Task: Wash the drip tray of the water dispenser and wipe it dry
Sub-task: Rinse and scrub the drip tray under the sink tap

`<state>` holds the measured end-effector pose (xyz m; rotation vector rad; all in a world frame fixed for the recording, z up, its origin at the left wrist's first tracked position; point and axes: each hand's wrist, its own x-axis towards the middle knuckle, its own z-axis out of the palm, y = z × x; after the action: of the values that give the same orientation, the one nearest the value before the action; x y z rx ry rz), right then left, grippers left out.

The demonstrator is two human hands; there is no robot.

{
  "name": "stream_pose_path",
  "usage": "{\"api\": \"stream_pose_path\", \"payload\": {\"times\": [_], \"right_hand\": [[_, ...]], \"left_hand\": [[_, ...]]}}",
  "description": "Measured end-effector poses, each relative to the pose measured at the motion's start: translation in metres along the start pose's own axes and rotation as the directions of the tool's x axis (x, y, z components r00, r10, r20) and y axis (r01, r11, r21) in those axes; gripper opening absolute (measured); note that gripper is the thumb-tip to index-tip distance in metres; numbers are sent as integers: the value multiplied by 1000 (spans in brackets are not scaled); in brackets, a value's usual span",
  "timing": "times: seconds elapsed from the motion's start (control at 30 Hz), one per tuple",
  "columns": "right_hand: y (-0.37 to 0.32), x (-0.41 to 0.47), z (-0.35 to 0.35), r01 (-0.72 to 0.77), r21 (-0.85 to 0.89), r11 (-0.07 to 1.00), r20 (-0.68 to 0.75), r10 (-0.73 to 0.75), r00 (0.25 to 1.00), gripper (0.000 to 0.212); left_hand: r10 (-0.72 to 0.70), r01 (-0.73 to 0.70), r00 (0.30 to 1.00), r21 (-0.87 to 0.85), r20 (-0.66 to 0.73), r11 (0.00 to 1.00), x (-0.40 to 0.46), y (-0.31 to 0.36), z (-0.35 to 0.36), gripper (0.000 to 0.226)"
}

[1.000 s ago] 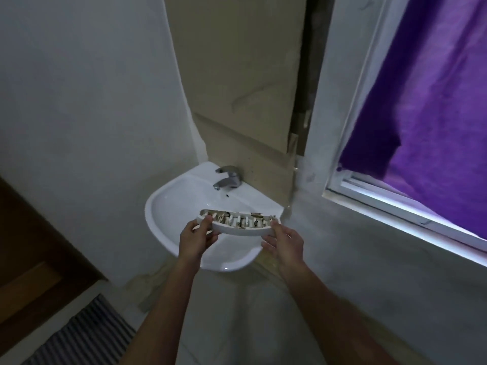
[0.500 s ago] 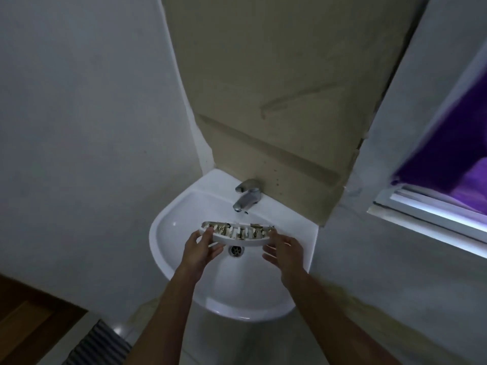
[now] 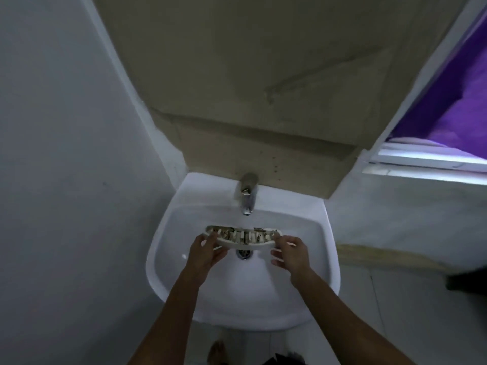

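Head view, dim light, looking down on a white corner sink. Drip tray, white, curved, slotted grille on top with brownish grime in the slots, held level over the sink bowl, just in front of the tap spout and directly above the drain. Tray does not appear to touch the bowl. Left hand grips the tray's left end, thumb on top of the grille, fingers curled beneath. Right hand holds the right end, thumb and forefinger pinching the rim, remaining fingers loosely spread below and clear of the tray. No water seen at the spout. Behind the sink, a tan cardboard-like panel covers the wall, its lower edge meeting the sink's back ledge. Right of the sink and higher, a window frame with purple curtain. Below the sink's front edge, a bare foot on the floor.
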<state>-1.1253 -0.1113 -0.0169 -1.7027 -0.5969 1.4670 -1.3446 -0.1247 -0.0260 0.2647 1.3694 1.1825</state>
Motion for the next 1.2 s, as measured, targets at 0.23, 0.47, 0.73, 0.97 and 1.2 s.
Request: {"api": "stream_pose_path", "payload": {"times": [0.23, 0.47, 0.73, 0.97, 1.2], "right_hand": [[-28, 2, 39, 426, -510, 747, -9, -499, 866, 45], [-63, 13, 82, 612, -637, 469, 180, -681, 710, 56], [-95, 20, 87, 691, -659, 297, 225, -799, 558, 38], [-91, 16, 85, 648, -550, 527, 110, -723, 682, 47], [-20, 28, 48, 278, -545, 791, -16, -342, 940, 45]], "left_hand": [[-37, 37, 999, -7, 13, 999, 24, 14, -25, 45], [-61, 62, 995, -21, 75, 998, 33, 26, -32, 46], [-62, 68, 992, -45, 110, 997, 39, 26, -36, 46], [-56, 61, 995, -55, 86, 997, 39, 22, -33, 41], [-79, 82, 996, -46, 51, 996, 41, 15, -29, 39]]}}
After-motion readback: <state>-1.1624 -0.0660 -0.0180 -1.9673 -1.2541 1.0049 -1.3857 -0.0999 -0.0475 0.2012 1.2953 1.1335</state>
